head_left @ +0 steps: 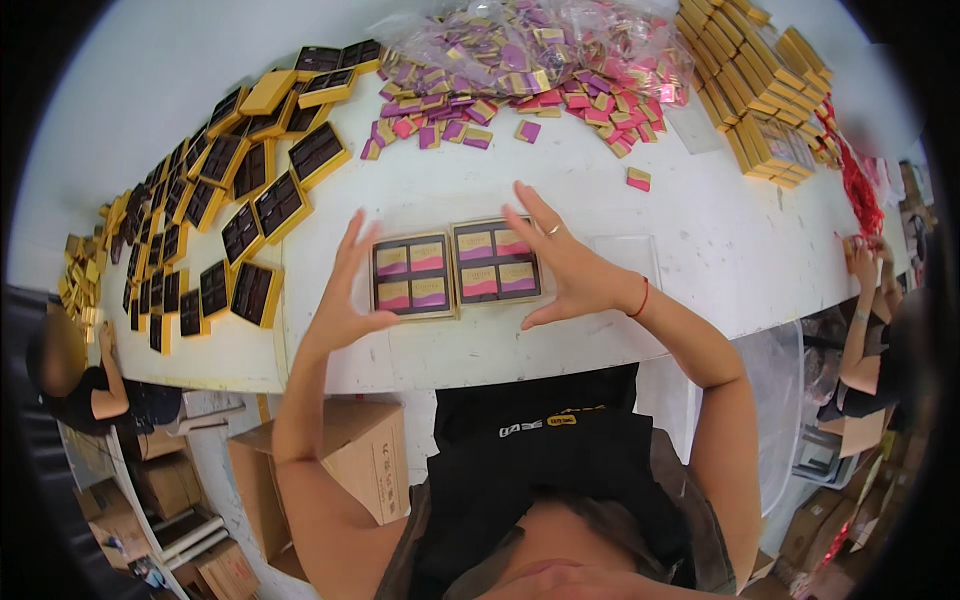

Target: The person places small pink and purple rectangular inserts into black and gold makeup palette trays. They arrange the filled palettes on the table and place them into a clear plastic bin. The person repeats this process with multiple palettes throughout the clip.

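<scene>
Two square gift boxes lie side by side on the white table: a left box and a right box. Each has a gold rim and a dark insert holding several small wrapped pieces in gold, pink and purple. My left hand is at the left box's outer side, its fingers and thumb spread. On the opposite side, my right hand spreads its fingers and thumb around the right box's outer edge. Whether either hand touches a box, I cannot tell. A clear plastic lid lies right of my right hand, partly hidden by it.
Many gold boxes with dark inserts spread over the table's left side. Loose wrapped pieces lie heaped under plastic bags at the back. Gold boxes are stacked back right. Other people work at both table ends; a carton stands below the front edge.
</scene>
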Motion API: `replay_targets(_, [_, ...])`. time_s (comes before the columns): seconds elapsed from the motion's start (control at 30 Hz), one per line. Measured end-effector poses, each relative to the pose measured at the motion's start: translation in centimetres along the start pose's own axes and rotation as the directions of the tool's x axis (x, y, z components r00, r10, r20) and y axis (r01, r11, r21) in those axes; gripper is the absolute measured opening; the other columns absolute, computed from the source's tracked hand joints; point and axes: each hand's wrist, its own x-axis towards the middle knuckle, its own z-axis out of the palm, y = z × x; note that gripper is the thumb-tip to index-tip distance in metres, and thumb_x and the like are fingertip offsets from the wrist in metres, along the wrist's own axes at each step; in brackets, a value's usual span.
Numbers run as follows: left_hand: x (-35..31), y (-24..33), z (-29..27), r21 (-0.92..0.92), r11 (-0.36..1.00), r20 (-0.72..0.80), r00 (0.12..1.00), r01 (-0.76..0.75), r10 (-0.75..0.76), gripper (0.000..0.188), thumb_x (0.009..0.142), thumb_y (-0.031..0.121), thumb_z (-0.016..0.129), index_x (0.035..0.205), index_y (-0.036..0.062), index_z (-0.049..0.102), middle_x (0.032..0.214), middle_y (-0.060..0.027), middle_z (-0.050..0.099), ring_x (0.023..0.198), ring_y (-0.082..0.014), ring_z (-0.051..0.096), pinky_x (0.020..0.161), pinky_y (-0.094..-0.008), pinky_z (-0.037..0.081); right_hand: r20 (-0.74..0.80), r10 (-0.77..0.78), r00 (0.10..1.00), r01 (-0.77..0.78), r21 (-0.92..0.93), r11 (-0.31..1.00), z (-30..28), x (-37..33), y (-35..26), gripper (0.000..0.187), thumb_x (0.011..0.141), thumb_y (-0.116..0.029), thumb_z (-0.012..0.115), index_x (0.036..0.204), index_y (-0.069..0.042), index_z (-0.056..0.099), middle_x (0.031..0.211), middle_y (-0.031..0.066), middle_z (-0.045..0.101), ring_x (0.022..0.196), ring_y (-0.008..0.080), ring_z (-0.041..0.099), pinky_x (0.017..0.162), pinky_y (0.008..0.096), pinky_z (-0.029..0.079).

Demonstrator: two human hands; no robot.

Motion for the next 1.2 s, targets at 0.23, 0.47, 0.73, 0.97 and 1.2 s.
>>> replay_targets(0.23, [-3.4, -1.0, 5.9, -0.792, 0.543, -0.100, 0.819, 0.279, -0.566, 0.060, 0.104, 0.028, 0.047, 0.154, 0.0043, 0.025, 0.153, -0.0092, 0.036, 0.140, -0.0201, 0.036, 0.116, -0.0349, 0.028, 0.037, 0.070, 0.997, -0.073, 0.090, 0.993, 2.1, 0.8, 2.3, 0.115, 0.056, -0.023, 0.088, 0.154, -0.014, 0.027, 0.152, 0.0228, 0.027, 0.132, 0.0401, 0.035, 0.108, 0.0441, 0.038])
replay_targets(0.47, [-1.9, 1.5, 8.2, -0.848, 0.503, -0.186, 0.795, 0.168, -0.578, 0.056, 0.105, 0.025, 0.045, 0.154, 0.0072, 0.026, 0.146, -0.0071, 0.044, 0.136, -0.0167, 0.039, 0.114, -0.0333, 0.030, -0.236, -0.018, 0.971, 0.033, 0.058, 0.998, -2.9, 2.6, -0.2, 0.095, 0.058, -0.016, 0.083, 0.143, -0.008, 0.042, 0.131, 0.0166, 0.049, 0.129, 0.0381, 0.037, 0.109, 0.0437, 0.037])
replay_targets(0.73, [0.9, 1.0, 8.3, -0.905, 0.394, -0.054, 0.876, 0.159, -0.480, 0.061, 0.104, 0.056, 0.030, 0.145, 0.0115, 0.043, 0.144, -0.0048, 0.049, 0.135, -0.0215, 0.044, 0.116, -0.0436, 0.029, -0.062, -0.018, 0.998, 0.026, 0.137, 0.990, 1.3, 5.6, -2.8, 0.115, 0.063, -0.036, 0.085, 0.155, -0.008, 0.022, 0.147, 0.0301, 0.033, 0.135, 0.0453, 0.035, 0.111, 0.0455, 0.032])
replay_targets(0.97, [0.9, 4.8, 9.5, -0.942, 0.264, 0.051, 0.865, 0.208, -0.500, 0.055, 0.104, 0.048, 0.035, 0.144, 0.0113, 0.042, 0.141, -0.0033, 0.052, 0.133, -0.0209, 0.044, 0.113, -0.0407, 0.029, -0.293, 0.435, 0.851, -0.073, 0.756, 0.650, 8.3, 0.7, -6.0, 0.098, 0.092, -0.030, 0.069, 0.156, 0.003, 0.002, 0.158, 0.0237, 0.021, 0.148, 0.0292, 0.019, 0.119, 0.0391, 0.020])
replay_targets(1.2, [8.5, 9.2, 11.2, -0.884, 0.427, 0.041, 0.939, 0.193, -0.341, 0.057, 0.104, 0.048, 0.035, 0.148, 0.0119, 0.036, 0.140, -0.0018, 0.051, 0.129, -0.0197, 0.047, 0.110, -0.0395, 0.033, -0.467, 0.465, 0.752, 0.041, 0.738, 0.674, 0.9, -0.2, -4.9, 0.095, 0.083, -0.029, 0.077, 0.152, 0.000, 0.018, 0.144, 0.0189, 0.038, 0.137, 0.0257, 0.034, 0.114, 0.0387, 0.028])
